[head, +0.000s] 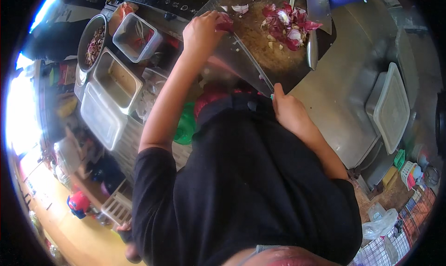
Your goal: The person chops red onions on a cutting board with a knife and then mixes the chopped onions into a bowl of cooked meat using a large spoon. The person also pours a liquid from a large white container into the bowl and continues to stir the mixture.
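Observation:
My left hand [202, 34] grips a piece of red onion [225, 22] near the upper edge of a stained cutting board [275, 61]. In my right hand [291, 109] is the handle of a kitchen knife, mostly hidden by my fingers. The knife's long blade [254, 63] slants up and left, its tip end close beside the onion. Farther right on the board lies a heap of red onion skins [291, 27] with pale bits among them. Two white onion pieces [240, 9] rest above the blade.
A cleaver with a metal handle [312, 51] lies along the board's right side. Lidded container [392, 109] stands on the steel counter [334, 77]. To the left are a bowl of chopped food [94, 48], a clear plastic tub [136, 37] and a steel pan [118, 79].

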A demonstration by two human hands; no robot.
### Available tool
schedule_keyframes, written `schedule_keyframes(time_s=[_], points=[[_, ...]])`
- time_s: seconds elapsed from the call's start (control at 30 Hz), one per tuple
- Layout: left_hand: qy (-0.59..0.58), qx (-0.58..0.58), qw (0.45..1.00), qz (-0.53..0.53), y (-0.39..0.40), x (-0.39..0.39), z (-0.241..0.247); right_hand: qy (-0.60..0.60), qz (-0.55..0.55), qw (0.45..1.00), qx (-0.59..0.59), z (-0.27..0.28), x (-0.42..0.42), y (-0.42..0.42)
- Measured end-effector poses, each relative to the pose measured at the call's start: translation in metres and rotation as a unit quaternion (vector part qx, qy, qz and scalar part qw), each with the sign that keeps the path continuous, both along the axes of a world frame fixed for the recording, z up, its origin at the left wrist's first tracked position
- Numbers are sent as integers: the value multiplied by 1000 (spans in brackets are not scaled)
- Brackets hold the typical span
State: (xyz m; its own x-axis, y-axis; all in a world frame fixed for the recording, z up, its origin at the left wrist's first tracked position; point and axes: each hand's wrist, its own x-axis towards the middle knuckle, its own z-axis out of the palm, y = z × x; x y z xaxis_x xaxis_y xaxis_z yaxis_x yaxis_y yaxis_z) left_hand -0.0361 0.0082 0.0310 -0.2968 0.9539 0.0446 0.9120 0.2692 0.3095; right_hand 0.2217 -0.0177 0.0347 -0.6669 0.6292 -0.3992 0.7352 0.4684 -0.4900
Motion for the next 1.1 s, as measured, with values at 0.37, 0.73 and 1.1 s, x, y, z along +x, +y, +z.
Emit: schedule_keyframes(time_s=[0.37,0.73,1.1], points=[[-80,136,987,-16,-10,-6,-11,100,-33,991,79,0,-54,17],[-18,30,999,-8,-5,-8,-18,73,-14,997,30,-1,-76,23],[19,48,999,4,-5,-4,-17,7,13,998,62,4,-96,24]])
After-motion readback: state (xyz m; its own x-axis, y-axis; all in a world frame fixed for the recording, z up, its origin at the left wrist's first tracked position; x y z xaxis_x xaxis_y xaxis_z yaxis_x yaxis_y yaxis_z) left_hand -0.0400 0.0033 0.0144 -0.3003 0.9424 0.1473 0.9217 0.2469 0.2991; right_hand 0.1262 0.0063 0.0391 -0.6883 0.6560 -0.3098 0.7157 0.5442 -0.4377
